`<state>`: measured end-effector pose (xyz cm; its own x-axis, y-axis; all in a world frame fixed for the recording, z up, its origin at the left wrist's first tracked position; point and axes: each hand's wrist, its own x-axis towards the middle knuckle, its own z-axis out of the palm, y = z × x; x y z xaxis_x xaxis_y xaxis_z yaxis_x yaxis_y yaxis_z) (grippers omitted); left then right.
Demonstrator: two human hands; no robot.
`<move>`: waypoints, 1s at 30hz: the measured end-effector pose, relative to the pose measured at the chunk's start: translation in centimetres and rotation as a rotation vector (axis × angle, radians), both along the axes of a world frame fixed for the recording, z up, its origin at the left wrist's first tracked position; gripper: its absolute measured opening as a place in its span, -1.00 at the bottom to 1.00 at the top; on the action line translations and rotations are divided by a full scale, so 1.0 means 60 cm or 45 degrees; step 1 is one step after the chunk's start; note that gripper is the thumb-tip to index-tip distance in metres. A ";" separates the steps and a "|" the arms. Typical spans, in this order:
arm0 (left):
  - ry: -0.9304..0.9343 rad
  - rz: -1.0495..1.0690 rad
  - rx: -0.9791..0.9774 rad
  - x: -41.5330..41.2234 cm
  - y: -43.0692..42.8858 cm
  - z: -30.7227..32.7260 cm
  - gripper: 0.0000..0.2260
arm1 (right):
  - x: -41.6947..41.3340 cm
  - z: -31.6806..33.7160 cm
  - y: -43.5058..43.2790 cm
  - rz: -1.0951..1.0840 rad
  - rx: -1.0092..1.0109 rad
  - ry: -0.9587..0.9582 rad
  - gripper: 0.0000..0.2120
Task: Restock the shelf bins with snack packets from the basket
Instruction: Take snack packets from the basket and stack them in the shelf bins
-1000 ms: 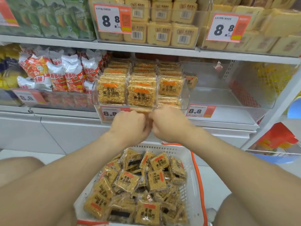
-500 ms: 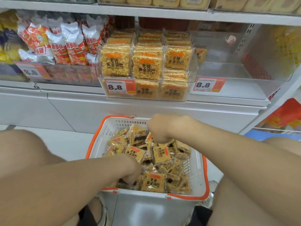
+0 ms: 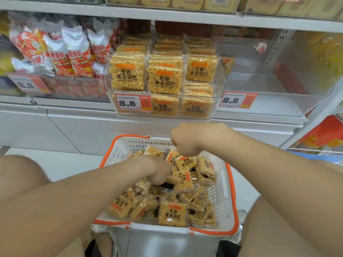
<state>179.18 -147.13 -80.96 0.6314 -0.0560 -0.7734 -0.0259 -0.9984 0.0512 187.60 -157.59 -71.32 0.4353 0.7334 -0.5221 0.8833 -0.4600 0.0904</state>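
Below the shelf (image 3: 167, 14), the white basket (image 3: 225, 197) holds a loose heap of snack packets (image 3: 172, 213). The clear bin (image 3: 220, 75) above is stacked with the same. The left hand (image 3: 159, 171) curls into the heap and the right hand (image 3: 187, 141) curls over it; whether either grips a packet is hidden.

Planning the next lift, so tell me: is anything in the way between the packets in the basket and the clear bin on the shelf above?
Nothing visible. The space between the basket and the clear bin is open; the bin's top is open too, though its front packets stand high.
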 end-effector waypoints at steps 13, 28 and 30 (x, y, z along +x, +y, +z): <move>-0.744 1.359 -0.934 0.056 0.064 0.183 -0.79 | 0.030 0.064 -0.035 0.060 0.488 -0.086 -0.34; -1.503 1.092 -1.269 0.049 0.054 0.254 -0.80 | 0.030 0.122 -0.035 -0.661 1.291 0.660 -0.60; -1.450 1.096 -1.321 0.051 0.051 0.252 -0.83 | 0.037 0.122 -0.035 -0.689 1.332 0.724 -0.64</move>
<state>182.24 -144.06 -65.85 0.8945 0.4147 0.1668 -0.0298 -0.3171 0.9479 189.85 -159.67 -64.02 0.7094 0.7044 -0.0226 0.3617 -0.3914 -0.8462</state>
